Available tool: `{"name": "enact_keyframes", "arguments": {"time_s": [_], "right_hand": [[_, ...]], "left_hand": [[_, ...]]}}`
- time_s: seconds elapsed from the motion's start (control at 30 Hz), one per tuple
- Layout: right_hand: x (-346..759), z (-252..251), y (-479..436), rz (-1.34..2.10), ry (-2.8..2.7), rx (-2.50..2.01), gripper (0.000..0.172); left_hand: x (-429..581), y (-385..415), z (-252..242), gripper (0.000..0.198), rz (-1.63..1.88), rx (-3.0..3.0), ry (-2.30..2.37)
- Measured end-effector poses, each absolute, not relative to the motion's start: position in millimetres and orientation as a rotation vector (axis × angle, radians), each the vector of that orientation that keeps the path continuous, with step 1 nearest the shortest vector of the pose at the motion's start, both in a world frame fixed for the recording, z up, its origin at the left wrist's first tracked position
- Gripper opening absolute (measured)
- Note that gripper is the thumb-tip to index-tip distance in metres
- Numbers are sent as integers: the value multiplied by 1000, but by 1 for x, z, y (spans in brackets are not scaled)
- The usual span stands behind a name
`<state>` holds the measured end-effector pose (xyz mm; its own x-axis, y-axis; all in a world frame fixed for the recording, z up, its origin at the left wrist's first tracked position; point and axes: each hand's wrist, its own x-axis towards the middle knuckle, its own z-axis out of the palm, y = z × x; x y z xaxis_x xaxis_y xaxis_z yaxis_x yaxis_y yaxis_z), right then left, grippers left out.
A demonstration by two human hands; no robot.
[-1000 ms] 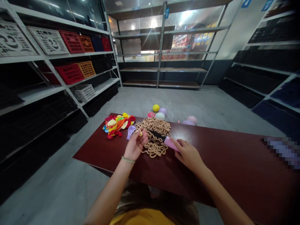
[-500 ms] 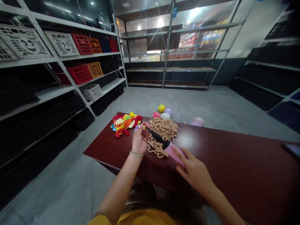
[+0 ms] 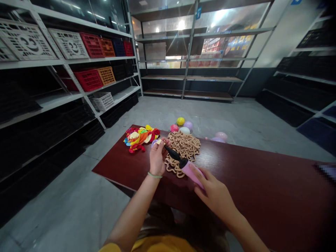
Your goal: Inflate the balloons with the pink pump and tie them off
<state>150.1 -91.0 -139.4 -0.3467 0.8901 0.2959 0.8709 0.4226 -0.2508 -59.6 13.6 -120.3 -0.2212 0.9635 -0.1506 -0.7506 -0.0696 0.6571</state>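
My left hand (image 3: 158, 156) is closed in a pinch on the neck of a limp purple balloon (image 3: 154, 142), held at the black nozzle of a pink hand pump (image 3: 189, 170). My right hand (image 3: 214, 193) is wrapped round the pump's pink barrel just above the dark red table (image 3: 262, 189). Behind the pump lies a tangle of tan chain-like strips (image 3: 183, 147). A heap of bright limp balloons (image 3: 139, 136) sits to the left of my left hand.
Several inflated balloons (image 3: 185, 127) lie on the grey floor beyond the table's far edge. Metal shelves with red, orange and white crates (image 3: 89, 78) line the left wall. Dark shelving stands on the right. A blurred patch (image 3: 327, 171) sits at the table's right end.
My left hand turned from palm-up to a pinch on the balloon neck and met the pump nozzle. My right hand drew the pump back toward me and tilted it up.
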Motion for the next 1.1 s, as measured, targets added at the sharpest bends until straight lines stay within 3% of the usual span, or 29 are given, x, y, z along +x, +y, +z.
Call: {"name": "enact_keyframes", "arguments": {"time_s": [0.43, 0.63, 0.87, 1.1], "right_hand": [[126, -148, -82, 320, -2223, -1429, 77], [119, -143, -84, 388, -2186, -1532, 72], [153, -162, -103, 259, -2193, -1516, 68], [166, -171, -118, 158, -2242, -1456, 69]], "left_hand": [[-42, 8, -121, 28, 1657, 385, 575], [-41, 17, -108, 31, 1794, 460, 614], [-77, 53, -78, 27, 1869, 469, 657], [-90, 62, -79, 28, 1850, 440, 663]]}}
